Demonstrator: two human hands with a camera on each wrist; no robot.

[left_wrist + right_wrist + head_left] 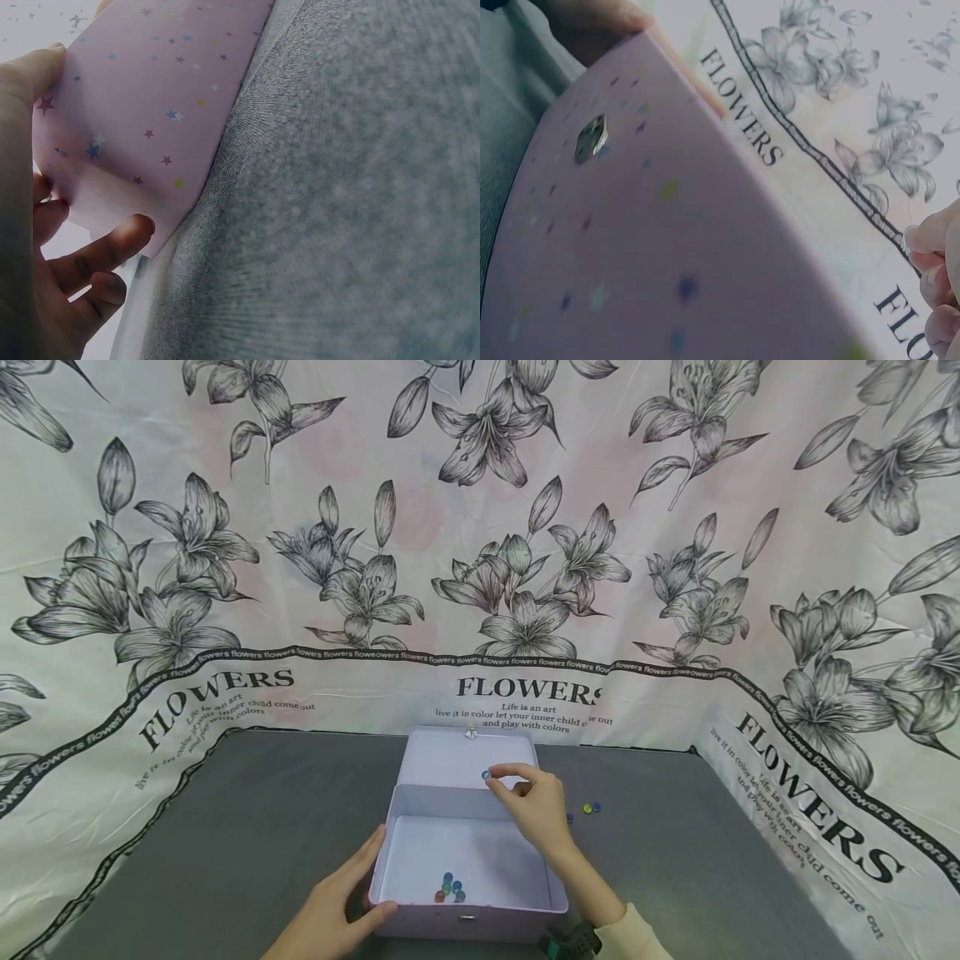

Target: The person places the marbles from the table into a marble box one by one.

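Note:
A light purple box (420, 923) with small coloured stars stands with its lid (435, 764) swung back. Several glass marbles (447, 888), blue, green and reddish, lie inside near the front wall. My left hand (330, 893) holds the box's front left corner, thumb at the front edge and fingers along the side; the left wrist view shows its thumb (37, 71) against the starred wall. Above the box's back part, my right hand (536, 802) pinches a clear bluish marble (486, 774) between thumb and index finger. Only its fingertips (930, 232) show in the right wrist view.
On the grey tabletop (285, 810), right of the box, lie a yellow-green marble (587, 808) and two blue marbles (597, 807), one partly behind the right hand. A metal clasp (592, 139) sits on the box's front. Flower-printed cloth (360, 693) hangs behind and along both sides.

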